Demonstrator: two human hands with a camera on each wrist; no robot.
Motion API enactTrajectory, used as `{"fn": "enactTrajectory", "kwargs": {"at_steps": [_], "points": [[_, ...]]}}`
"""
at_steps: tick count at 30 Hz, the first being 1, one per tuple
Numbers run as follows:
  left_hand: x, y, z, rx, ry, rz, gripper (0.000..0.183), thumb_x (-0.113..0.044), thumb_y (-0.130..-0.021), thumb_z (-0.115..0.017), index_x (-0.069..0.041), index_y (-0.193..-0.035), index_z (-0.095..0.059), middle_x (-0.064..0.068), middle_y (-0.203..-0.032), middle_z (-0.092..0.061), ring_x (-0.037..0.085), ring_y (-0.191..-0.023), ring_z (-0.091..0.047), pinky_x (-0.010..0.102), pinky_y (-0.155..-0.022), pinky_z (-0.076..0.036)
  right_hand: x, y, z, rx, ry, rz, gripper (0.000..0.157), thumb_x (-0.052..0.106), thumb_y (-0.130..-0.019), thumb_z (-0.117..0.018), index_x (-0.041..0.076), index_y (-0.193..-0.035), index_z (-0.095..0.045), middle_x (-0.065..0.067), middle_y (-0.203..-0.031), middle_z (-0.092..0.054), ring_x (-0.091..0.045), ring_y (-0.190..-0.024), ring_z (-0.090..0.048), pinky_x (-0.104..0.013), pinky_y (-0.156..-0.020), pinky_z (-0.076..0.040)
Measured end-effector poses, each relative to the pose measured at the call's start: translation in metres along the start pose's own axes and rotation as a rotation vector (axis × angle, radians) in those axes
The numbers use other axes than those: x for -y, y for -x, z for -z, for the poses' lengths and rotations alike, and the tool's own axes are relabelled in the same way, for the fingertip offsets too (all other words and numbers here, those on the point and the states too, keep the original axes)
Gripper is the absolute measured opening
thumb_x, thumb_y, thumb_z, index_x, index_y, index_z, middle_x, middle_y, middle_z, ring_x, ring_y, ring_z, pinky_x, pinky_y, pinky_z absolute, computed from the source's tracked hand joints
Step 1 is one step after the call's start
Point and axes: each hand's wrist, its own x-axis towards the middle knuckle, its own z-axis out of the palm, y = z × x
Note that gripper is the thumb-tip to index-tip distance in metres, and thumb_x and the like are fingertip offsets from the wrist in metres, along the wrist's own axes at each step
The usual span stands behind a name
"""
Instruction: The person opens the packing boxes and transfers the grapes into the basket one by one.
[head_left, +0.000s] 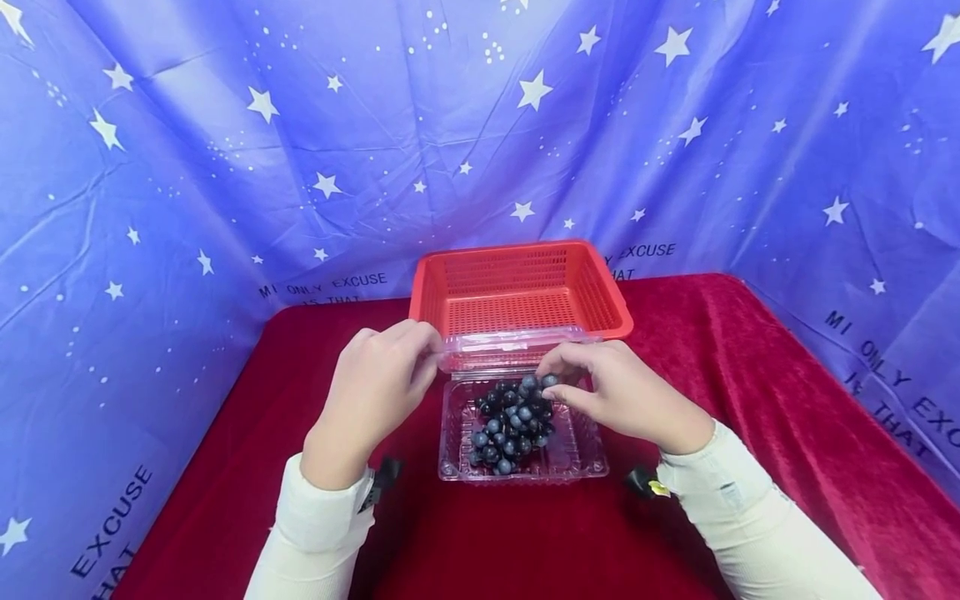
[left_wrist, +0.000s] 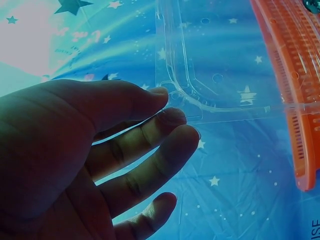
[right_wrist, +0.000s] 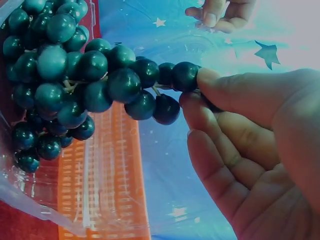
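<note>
A clear plastic clamshell box [head_left: 592, 465] stands open on the table, its hinged lid [head_left: 510, 340] raised at the back. Inside lies a bunch of dark blue-black grapes [head_left: 504, 429]. My left hand [head_left: 375, 383] pinches the lid's left corner between thumb and fingertips; in the left wrist view the transparent corner [left_wrist: 187, 100] reaches the fingertips. With thumb and fingers, my right hand [head_left: 630, 390] pinches a grape at the far end of the bunch. The right wrist view shows that end of the bunch [right_wrist: 125, 86] stretching toward the right hand's fingers [right_wrist: 210, 155].
Behind the box sits a red plastic basket [head_left: 617, 304] with slotted walls, partly overlapped by the lid. Dark red velvet cloth [head_left: 285, 400] covers the table. A blue curtain with white stars [head_left: 420, 125] hangs around the back and sides.
</note>
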Motion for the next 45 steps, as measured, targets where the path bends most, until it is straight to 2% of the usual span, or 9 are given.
{"fn": "enactTrajectory", "kwargs": {"at_steps": [7, 10, 15, 18, 22, 29, 36, 45], "points": [[0.000, -0.001, 0.000, -0.003, -0.009, -0.006, 0.008, -0.011, -0.088, -0.074, -0.017, -0.092, -0.070, -0.004, -0.082, -0.071, 0.015, -0.063, -0.060, 0.035, -0.062, -0.048, 0.004, 0.001, 0.005, -0.021, 0.039, 0.070, 0.023, 0.015, -0.090, -0.081, 0.024, -0.109, -0.075, 0.016, -0.099, -0.074, -0.003, -0.058, -0.049, -0.020, -0.055, -0.044], [0.000, -0.001, 0.000, -0.001, -0.011, -0.004, 0.007, -0.012, -0.088, -0.074, -0.018, -0.091, -0.070, -0.004, -0.082, -0.071, 0.015, -0.064, -0.062, 0.035, -0.063, -0.048, 0.007, 0.001, 0.006, -0.031, 0.047, 0.110, 0.023, 0.011, -0.092, -0.078, 0.022, -0.111, -0.074, 0.014, -0.103, -0.072, -0.001, -0.064, -0.050, -0.022, -0.058, -0.047], [-0.001, -0.001, 0.000, 0.000, -0.010, -0.001, 0.008, -0.012, -0.088, -0.073, -0.018, -0.091, -0.070, -0.004, -0.082, -0.071, 0.015, -0.064, -0.062, 0.035, -0.063, -0.048, 0.010, 0.000, 0.006, -0.050, 0.075, 0.162, 0.023, 0.007, -0.093, -0.075, 0.019, -0.112, -0.072, 0.012, -0.105, -0.071, 0.000, -0.086, -0.059, -0.025, -0.074, -0.054], [0.000, -0.001, 0.000, 0.004, -0.007, -0.002, 0.007, -0.012, -0.090, -0.071, -0.018, -0.092, -0.070, -0.004, -0.083, -0.071, 0.016, -0.064, -0.062, 0.035, -0.063, -0.048, 0.012, 0.000, 0.007, -0.057, 0.111, 0.192, 0.024, 0.003, -0.091, -0.075, 0.016, -0.111, -0.070, 0.010, -0.102, -0.070, -0.002, -0.091, -0.061, -0.025, -0.079, -0.056], [0.000, -0.001, 0.001, 0.008, -0.004, 0.000, 0.006, -0.012, -0.090, -0.072, -0.017, -0.092, -0.070, -0.003, -0.083, -0.071, 0.016, -0.064, -0.062, 0.035, -0.063, -0.048, 0.014, 0.000, 0.007, -0.060, 0.166, 0.225, 0.024, 0.002, -0.089, -0.076, 0.013, -0.108, -0.068, 0.009, -0.100, -0.069, -0.004, -0.090, -0.061, -0.027, -0.081, -0.056], [-0.001, -0.001, 0.000, -0.009, -0.005, -0.003, 0.007, -0.012, -0.088, -0.074, -0.017, -0.091, -0.070, -0.004, -0.082, -0.071, 0.015, -0.063, -0.061, 0.034, -0.062, -0.048, 0.017, 0.002, 0.007, -0.089, 0.262, 0.230, 0.027, 0.004, -0.085, -0.078, 0.018, -0.106, -0.066, 0.011, -0.098, -0.066, -0.004, -0.086, -0.058, -0.028, -0.078, -0.054], [-0.002, -0.001, -0.001, -0.001, -0.013, 0.013, 0.009, -0.015, -0.088, -0.077, -0.018, -0.090, -0.069, -0.004, -0.082, -0.071, 0.015, -0.064, -0.062, 0.034, -0.063, -0.048, 0.017, 0.002, 0.009, -0.135, 0.298, 0.280, 0.028, 0.004, -0.084, -0.078, 0.017, -0.106, -0.067, 0.010, -0.099, -0.066, -0.005, -0.085, -0.056, -0.028, -0.077, -0.053], [-0.001, -0.001, 0.001, 0.005, -0.009, 0.010, 0.008, -0.013, -0.089, -0.074, -0.019, -0.090, -0.069, -0.005, -0.081, -0.070, 0.015, -0.064, -0.061, 0.034, -0.063, -0.047, 0.022, 0.003, 0.016, -0.143, 0.299, 0.278, 0.024, 0.007, -0.087, -0.075, 0.016, -0.107, -0.067, 0.009, -0.102, -0.067, -0.005, -0.090, -0.058, -0.019, -0.081, -0.049]]}}
